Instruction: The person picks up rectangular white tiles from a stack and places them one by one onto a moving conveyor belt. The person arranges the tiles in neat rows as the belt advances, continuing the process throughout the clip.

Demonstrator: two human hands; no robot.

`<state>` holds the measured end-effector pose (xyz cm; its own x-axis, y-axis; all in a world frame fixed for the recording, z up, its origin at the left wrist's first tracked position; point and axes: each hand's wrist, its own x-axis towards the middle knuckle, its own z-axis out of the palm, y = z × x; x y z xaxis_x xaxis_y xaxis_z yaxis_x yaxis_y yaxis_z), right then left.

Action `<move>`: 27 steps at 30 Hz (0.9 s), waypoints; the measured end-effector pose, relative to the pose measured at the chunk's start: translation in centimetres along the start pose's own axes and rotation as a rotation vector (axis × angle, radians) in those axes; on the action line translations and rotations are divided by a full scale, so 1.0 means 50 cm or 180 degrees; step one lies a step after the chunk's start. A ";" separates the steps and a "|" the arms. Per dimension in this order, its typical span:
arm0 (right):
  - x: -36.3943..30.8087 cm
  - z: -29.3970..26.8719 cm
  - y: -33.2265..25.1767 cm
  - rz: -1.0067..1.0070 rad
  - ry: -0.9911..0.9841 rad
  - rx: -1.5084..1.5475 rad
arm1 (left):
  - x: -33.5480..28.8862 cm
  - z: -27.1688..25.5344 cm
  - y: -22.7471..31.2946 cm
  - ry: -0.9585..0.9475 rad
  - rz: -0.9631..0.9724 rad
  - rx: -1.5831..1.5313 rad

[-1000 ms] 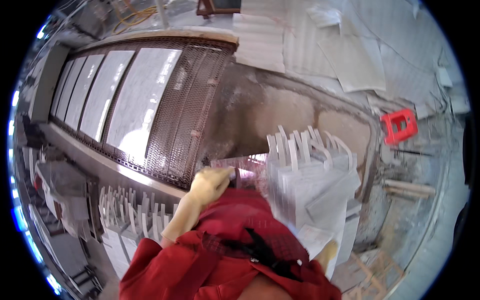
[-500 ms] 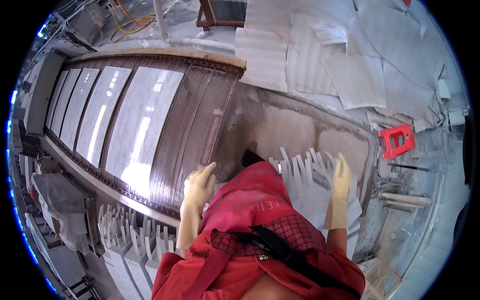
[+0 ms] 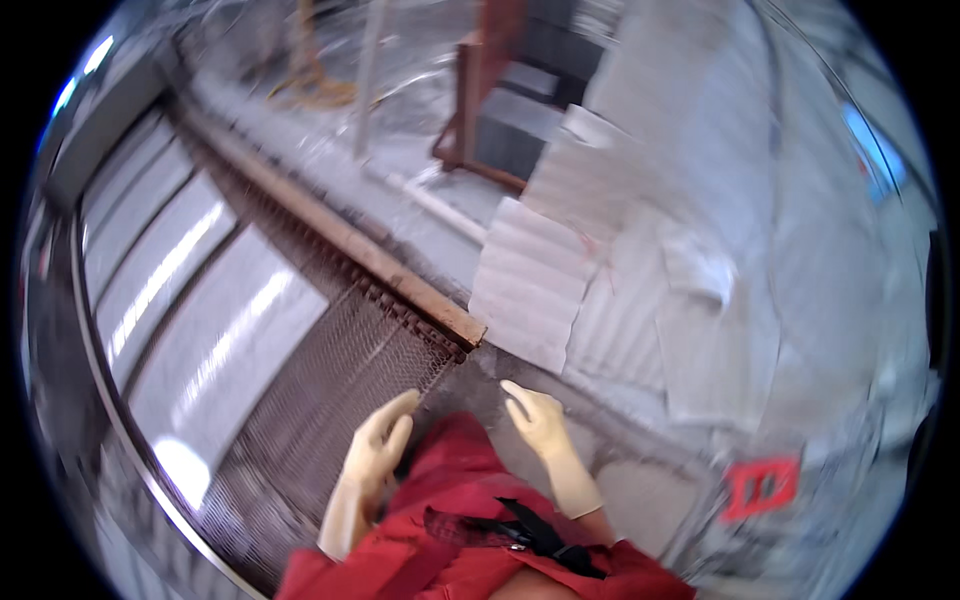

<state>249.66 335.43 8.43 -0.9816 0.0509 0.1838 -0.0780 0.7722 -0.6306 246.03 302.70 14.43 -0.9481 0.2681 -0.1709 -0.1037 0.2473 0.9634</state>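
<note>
Both my hands wear long cream rubber gloves. My left hand (image 3: 380,440) hovers beside the end of a brown mesh conveyor belt (image 3: 335,365), its thumb apart from the fingers and nothing in it. My right hand (image 3: 537,418) is held out in front of my red clothes over the wet floor, likewise open, thumb and fingers spread. On the belt, to the left, lie several flat white-grey stone slabs; the nearest slab (image 3: 225,350) is shiny with reflected light. Neither glove touches a slab.
A wooden beam (image 3: 340,235) runs along the belt's far edge. White wavy sheets (image 3: 620,310) cover the area ahead and right. A red stool (image 3: 760,488) stands at right. Beyond the beam are a white pipe (image 3: 430,205) and a rust-brown frame (image 3: 465,110).
The view has turned and blurred, with the belt's corner now nearer. My right hand has come inward toward my left. The upright slabs seen before at right are out of view.
</note>
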 end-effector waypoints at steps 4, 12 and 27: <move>0.120 -0.048 0.054 0.0165 -0.0095 0.0471 | 0.109 0.074 0.026 -0.0098 0.0457 0.0382; 0.161 -0.169 0.301 0.1414 -0.0330 0.0712 | 0.316 0.246 0.073 0.0192 0.1087 0.0693; 0.470 -0.208 0.398 -0.0529 -0.1908 0.0733 | -0.030 0.526 0.092 0.3023 -0.0398 0.1301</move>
<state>226.84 358.59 8.04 -0.8751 -0.4696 -0.1169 -0.2066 0.5810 -0.7873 254.88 327.95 13.68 -0.8022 -0.5807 0.1389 -0.2759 0.5668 0.7763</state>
